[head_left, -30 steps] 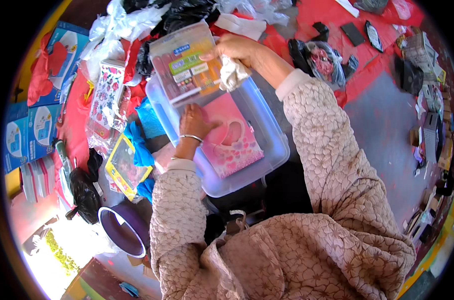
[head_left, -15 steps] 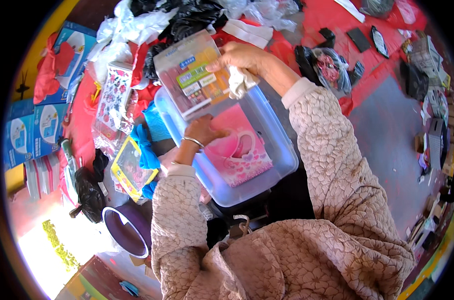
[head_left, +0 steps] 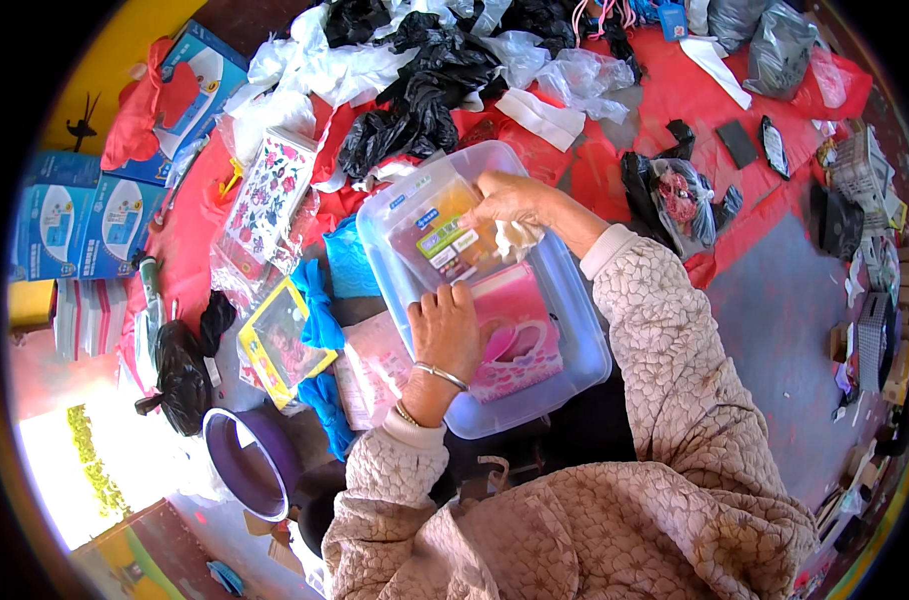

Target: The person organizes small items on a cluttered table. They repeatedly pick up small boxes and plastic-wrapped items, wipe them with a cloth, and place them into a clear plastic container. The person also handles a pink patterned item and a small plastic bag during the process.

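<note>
A translucent plastic storage box stands in front of me. Inside lies a flat pink heart-patterned bag with a handle-shaped opening. My right hand grips the right side of a clear flat package with coloured labels and brown and yellow contents, over the far half of the box. A crumpled white cloth is tucked under that hand. My left hand, with a bangle at its wrist, reaches over the box's left side. Its fingers are stretched out near the package's lower edge, and its thumb lies apart over the pink bag.
Black plastic bags and white plastic bags lie beyond the box on a red sheet. To the left are a floral package, a yellow-framed package, a purple basin and blue cartons. A bagged pink item lies at right.
The clear package has come down from the box's far left edge to over its inside. My left hand has turned, its back now facing up. The whole view has shifted.
</note>
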### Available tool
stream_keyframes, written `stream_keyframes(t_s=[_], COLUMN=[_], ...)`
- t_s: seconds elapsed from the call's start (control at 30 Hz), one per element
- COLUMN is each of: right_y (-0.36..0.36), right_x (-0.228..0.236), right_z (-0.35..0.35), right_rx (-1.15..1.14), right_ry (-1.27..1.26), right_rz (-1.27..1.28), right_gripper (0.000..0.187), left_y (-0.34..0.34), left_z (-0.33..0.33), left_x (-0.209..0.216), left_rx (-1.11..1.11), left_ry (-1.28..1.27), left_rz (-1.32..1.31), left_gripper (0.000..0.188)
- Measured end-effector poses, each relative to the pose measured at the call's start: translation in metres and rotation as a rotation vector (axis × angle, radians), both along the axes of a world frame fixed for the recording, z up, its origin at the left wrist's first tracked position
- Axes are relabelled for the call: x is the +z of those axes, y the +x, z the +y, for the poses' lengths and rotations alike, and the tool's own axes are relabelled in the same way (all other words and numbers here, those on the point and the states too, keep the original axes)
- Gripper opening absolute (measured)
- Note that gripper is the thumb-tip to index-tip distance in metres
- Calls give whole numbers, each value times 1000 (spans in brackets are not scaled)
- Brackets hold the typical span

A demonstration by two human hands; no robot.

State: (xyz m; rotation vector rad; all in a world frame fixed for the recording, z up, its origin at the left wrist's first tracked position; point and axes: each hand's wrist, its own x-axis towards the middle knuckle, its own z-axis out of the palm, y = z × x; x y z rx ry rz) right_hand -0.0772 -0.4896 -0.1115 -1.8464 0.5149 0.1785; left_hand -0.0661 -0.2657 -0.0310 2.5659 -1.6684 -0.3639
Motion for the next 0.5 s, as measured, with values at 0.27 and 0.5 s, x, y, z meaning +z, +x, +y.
stream_keyframes(t_s=[0.27, 0.5], right_y=[4, 7], right_x=[-14, -10], right_z=[30, 45], right_rx=[-159, -313], right_ry=[548, 428], right_rz=[174, 181], right_gripper=[47, 48], left_y=[-6, -4], left_z=[7, 5], left_x=[2, -4], left_rx=[-2, -17], left_ry=[-87, -109], left_rz=[-50, -73], left_gripper=[61, 61])
